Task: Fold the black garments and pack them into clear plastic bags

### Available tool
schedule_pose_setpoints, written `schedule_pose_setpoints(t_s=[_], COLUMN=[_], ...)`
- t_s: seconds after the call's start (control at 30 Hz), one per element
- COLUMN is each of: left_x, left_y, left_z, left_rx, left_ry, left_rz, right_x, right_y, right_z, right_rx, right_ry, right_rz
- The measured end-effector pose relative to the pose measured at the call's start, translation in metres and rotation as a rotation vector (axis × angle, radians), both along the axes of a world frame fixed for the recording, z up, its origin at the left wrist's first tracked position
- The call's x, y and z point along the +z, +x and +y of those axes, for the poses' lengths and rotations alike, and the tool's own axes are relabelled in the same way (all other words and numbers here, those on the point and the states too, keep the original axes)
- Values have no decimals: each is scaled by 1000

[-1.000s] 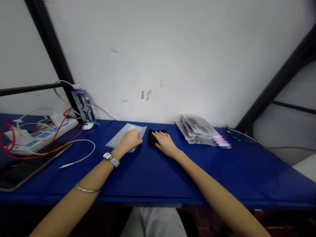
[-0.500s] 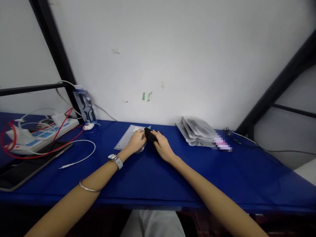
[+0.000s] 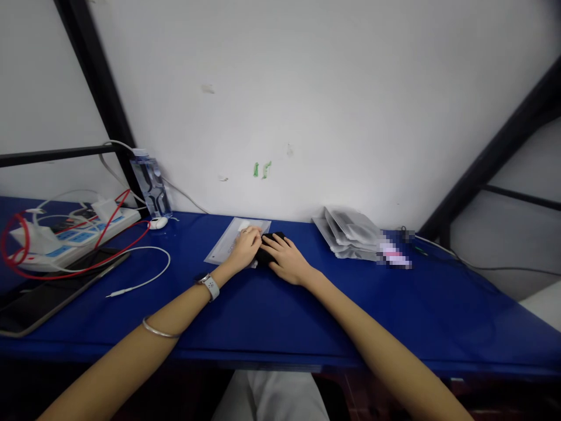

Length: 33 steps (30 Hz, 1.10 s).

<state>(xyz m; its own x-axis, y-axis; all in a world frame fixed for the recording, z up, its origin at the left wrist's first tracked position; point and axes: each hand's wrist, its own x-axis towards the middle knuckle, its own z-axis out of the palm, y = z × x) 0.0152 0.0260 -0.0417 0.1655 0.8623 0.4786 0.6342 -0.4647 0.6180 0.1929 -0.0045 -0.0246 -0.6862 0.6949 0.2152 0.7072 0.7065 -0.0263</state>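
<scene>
The right hand (image 3: pixel 286 258) lies flat, grip open, on a black cloth (image 3: pixel 272 237); the left hand (image 3: pixel 243 249) rests on a clear bag (image 3: pixel 225 245), grip unclear.

On our blue worktop (image 3: pixel 272 318) we see, at left, a white power strip (image 3: pixel 74 235) tangled in red cable (image 3: pixel 4 244), a dark flat tablet (image 3: pixel 39 298) and a clear plastic bottle (image 3: pixel 151 188). At right lies a stack of clear plastic pouches (image 3: pixel 350 234).
</scene>
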Motion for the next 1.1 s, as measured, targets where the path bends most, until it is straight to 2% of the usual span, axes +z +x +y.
schedule_pose_setpoints(t_s=[0.07, 0.23, 0.3, 0.4, 0.57, 0.73, 0.8, 1.0, 1.1], left_x=[-2, -5, -5, -3, 7, 11, 10, 12, 15], left_y=[3, 8, 7, 4, 4, 4, 4, 8, 7], left_z=[0, 1, 2, 1, -10, -16, -14, -13, -14], left_rx=[-17, -28, -17, -15, -85, -140, -153, -210, -288], left_ry=[-22, -35, -34, -29, -12, -34, -14, 92, 137], left_rz=[7, 33, 26, -5, -29, -48, -32, 70, 81], right_x=[1, 0, -1, 0, 5, 5, 3, -2, -3], right_y=[-5, -33, -42, -44, -24, -20, -24, -44, -47], right_z=[7, 23, 25, 25, 31, 33, 30, 19, 17], right_rx=[-55, -338, -356, -190, 131, 203, 140, -247, -293], right_ry=[4, -16, -1, 8, -99, -114, -92, -5, 15], right_rz=[-17, 8, 14, -1, 11, 20, 35, -35, -59])
